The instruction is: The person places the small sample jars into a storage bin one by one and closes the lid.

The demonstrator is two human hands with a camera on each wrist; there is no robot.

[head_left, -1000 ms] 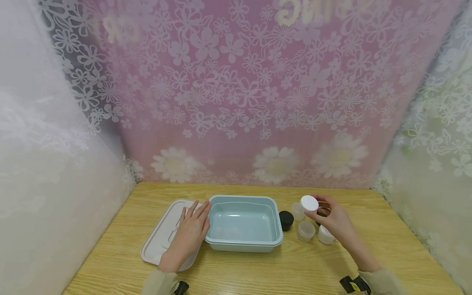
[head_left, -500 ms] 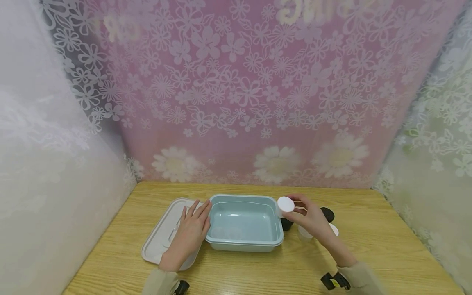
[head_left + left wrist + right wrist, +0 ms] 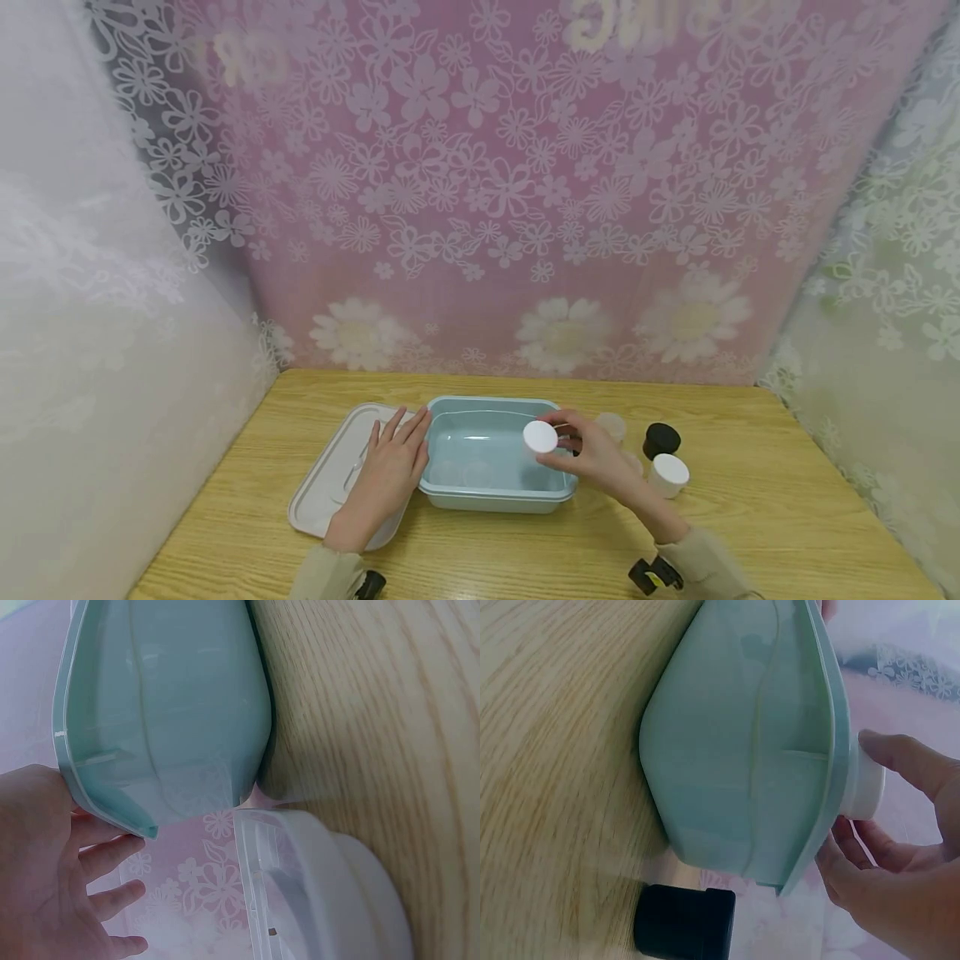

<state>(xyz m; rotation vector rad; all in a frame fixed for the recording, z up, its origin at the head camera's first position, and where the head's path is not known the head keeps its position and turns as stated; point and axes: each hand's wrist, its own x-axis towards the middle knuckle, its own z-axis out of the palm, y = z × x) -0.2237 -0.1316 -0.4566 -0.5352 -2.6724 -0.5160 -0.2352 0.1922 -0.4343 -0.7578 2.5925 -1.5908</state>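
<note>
right fingers: the right hand (image 3: pixel 596 457) pinches a small white-lidded jar (image 3: pixel 540 437) between thumb and fingertips (image 3: pixel 889 754).
jar's place: over the right end of the pale blue tub (image 3: pixel 442 496), inside its rim; a second ago it was out by the loose jars, so it has crossed to the tub and only needs lowering.
left fingers: the left hand (image 3: pixel 388 477) lies flat, fingers straight, on the white lid (image 3: pixel 318 492), fingertips against the tub's left rim; unmoved.
beyond the right hand: a black-capped jar (image 3: pixel 662 438) and a white-capped jar (image 3: pixel 667 475) on the wooden table (image 3: pixel 787 500).
</note>
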